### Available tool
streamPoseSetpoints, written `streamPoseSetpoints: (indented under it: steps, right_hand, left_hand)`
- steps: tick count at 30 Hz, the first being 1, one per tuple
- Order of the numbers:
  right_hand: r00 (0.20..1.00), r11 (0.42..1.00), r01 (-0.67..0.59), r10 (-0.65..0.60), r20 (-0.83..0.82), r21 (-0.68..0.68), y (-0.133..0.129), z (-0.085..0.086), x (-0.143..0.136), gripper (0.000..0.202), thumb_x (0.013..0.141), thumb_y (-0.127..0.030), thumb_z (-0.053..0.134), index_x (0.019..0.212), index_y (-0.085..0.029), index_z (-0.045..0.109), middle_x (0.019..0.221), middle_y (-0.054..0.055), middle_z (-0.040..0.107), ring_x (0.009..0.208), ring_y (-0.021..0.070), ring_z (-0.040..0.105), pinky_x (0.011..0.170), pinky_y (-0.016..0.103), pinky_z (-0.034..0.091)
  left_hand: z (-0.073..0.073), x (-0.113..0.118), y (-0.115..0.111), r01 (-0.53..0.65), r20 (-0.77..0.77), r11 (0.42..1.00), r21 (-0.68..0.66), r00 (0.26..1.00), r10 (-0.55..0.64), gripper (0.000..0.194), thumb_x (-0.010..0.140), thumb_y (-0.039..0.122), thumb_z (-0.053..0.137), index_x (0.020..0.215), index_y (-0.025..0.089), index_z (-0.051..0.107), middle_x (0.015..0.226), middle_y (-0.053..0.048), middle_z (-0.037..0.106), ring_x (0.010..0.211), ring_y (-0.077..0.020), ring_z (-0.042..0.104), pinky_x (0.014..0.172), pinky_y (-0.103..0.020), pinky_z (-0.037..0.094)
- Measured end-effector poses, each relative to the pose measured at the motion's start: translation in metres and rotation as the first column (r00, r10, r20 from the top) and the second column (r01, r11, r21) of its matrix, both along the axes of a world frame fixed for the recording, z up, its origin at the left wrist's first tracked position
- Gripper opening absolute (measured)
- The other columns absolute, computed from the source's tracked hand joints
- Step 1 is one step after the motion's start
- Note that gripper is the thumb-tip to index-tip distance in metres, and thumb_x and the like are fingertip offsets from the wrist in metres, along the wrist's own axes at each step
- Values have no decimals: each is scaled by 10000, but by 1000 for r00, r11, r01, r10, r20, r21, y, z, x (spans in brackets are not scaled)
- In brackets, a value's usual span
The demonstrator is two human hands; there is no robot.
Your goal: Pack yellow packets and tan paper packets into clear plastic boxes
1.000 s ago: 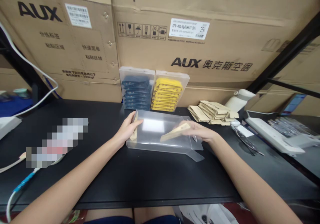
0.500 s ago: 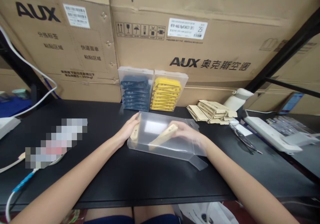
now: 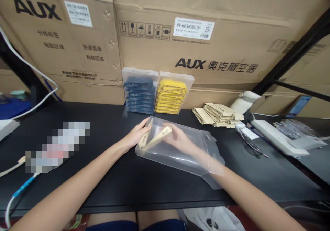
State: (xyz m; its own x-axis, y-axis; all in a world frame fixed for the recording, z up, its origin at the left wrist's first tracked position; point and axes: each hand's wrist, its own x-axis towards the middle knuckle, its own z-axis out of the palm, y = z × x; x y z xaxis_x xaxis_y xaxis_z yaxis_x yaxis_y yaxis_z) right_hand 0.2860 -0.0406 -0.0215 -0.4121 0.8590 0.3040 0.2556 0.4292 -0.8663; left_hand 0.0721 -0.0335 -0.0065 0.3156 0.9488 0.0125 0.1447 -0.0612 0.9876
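Note:
A clear plastic box (image 3: pixel 177 160) lies on its side on the black table, its flaps open at the right end. My left hand (image 3: pixel 134 134) is closed on the box's left end, fingers at its far edge. My right hand (image 3: pixel 177 140) reaches inside through the open end and pinches a folded tan paper packet (image 3: pixel 157 138). That packet is tilted, its lower end close to a second tan packet (image 3: pixel 144 139) standing against the left end wall. Some right fingertips are hidden behind the held packet.
Behind stand two clear boxes, one of blue packets (image 3: pixel 139 96), one of yellow packets (image 3: pixel 171 95), against large cardboard cartons (image 3: pixel 154 55). To the right are a pile of tan packets (image 3: pixel 219 115), a white bottle (image 3: pixel 244 102), glasses (image 3: pixel 251 143) and a power strip (image 3: pixel 278 138).
My right hand has moved left, deeper into the box, carrying the tan packet toward the left end. The box has shifted slightly right and its open end has turned nearer to me.

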Motion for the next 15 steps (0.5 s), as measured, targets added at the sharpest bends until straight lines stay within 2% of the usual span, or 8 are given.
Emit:
streamPoseSetpoints:
  steps: [4, 8, 12, 15]
  right_hand:
    - [995, 996, 68, -71, 64, 52, -4, -5, -6, 508, 775, -376, 652, 1223, -231, 461, 1201, 68, 561, 1116, 223, 529, 975, 384, 407]
    - [979, 987, 119, -134, 152, 104, -9, -3, -7, 529, 770, -433, 645, 1221, -239, 450, 1194, 65, 556, 1109, 242, 526, 965, 416, 407]
    - [952, 969, 110, -166, 256, 220, -9, -4, -4, 561, 810, -436, 600, 1294, -230, 405, 1285, 110, 498, 1190, 272, 470, 997, 451, 377]
    - [942, 962, 89, -165, 294, 257, -6, -7, -2, 559, 839, -429, 564, 1335, -242, 387, 1317, 119, 482, 1219, 285, 453, 1011, 473, 365]
  left_hand:
    - [-3, 0, 1, 11, -16, 1000, 27, 1000, -11, 583, 840, 387, 489, 1388, 216, 388, 1462, -21, 378, 1335, -219, 351, 1089, -293, 285]
    - [1, 2, -2, 11, 7, 1000, -12, 1000, -11, 564, 837, 378, 492, 1378, 241, 403, 1446, -12, 404, 1317, -233, 381, 1086, -327, 303]
    - [4, 3, -4, 1, 49, 999, -48, 999, 1, 566, 817, 394, 528, 1355, 240, 440, 1422, -22, 441, 1291, -256, 416, 1068, -342, 333]
    - [3, 2, -3, 13, 62, 999, -42, 998, -10, 566, 810, 409, 538, 1343, 238, 453, 1411, -28, 456, 1283, -254, 428, 1057, -331, 344]
